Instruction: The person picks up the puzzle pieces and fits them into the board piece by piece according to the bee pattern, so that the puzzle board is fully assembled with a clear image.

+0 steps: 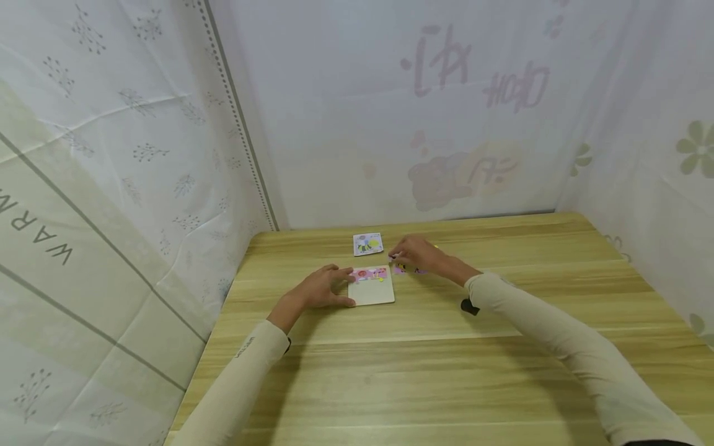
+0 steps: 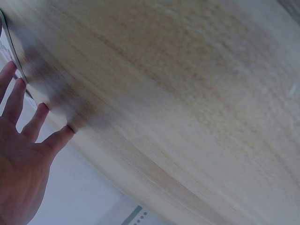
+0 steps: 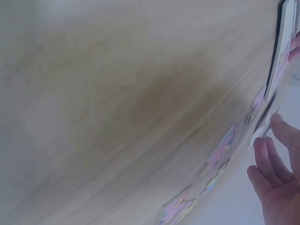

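Observation:
A cream square puzzle tray (image 1: 370, 293) lies on the table, with pink picture pieces (image 1: 372, 274) along its far edge. My left hand (image 1: 322, 287) rests at the tray's left side, fingers spread, thumb near the close left corner and fingertips by the pink pieces. Just beyond the tray's far right corner, my right hand (image 1: 418, 253) pinches a small thin puzzle piece (image 3: 266, 130) between thumb and fingers. Several loose pink puzzle pieces (image 3: 220, 149) lie on the table below that hand, partly hidden by it in the head view.
A picture card (image 1: 367, 244) with a bee on it lies behind the tray. The wooden table (image 1: 357, 378) extends toward me and to the right. Printed curtains (image 1: 346, 124) hang close along its back and sides. Both forearms wear cream sleeves (image 1: 552, 328).

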Motion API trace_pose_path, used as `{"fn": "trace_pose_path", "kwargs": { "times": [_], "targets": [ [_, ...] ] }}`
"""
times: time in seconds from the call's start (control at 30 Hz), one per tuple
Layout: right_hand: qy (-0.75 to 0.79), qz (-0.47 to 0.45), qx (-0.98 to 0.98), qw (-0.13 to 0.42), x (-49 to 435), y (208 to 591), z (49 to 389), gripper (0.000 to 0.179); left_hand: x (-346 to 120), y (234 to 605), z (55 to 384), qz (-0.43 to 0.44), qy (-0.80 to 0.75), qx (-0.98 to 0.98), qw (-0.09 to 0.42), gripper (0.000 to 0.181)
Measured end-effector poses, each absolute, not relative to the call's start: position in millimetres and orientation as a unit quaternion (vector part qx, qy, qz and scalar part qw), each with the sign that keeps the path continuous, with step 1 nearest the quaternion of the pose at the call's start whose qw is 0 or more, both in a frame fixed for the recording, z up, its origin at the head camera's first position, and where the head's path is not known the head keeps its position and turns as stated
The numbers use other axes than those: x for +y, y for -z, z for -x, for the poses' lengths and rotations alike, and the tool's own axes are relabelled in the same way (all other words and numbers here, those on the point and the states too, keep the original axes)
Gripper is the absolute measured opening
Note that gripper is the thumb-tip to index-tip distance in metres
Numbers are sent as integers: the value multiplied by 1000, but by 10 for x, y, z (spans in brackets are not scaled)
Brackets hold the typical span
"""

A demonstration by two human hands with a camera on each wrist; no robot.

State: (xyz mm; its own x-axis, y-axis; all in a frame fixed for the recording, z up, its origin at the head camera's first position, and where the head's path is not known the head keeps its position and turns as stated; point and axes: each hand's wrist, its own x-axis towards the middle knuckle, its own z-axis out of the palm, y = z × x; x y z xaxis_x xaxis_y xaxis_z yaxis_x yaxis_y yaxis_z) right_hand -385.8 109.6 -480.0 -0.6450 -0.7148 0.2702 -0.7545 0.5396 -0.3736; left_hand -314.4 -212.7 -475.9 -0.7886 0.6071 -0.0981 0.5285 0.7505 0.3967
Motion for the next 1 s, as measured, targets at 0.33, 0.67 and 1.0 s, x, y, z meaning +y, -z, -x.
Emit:
{"fn": "trace_pose_path", "kwargs": {
  "times": [0.33,0.67,1.0],
  "targets": [
    [-250,-453,-856,17,921,4813,3717,19,-2140,4778,3160,-302,-175,931,108,71],
    [-229,-466,-855,-7,729,4828,3568,21,-2132,4795,3165,-296,-177,932,111,72],
    [-236,-469,-851,-13,550,4809,3498,19,-2124,4779,3170,-300,-176,932,101,71]
  ]
}}
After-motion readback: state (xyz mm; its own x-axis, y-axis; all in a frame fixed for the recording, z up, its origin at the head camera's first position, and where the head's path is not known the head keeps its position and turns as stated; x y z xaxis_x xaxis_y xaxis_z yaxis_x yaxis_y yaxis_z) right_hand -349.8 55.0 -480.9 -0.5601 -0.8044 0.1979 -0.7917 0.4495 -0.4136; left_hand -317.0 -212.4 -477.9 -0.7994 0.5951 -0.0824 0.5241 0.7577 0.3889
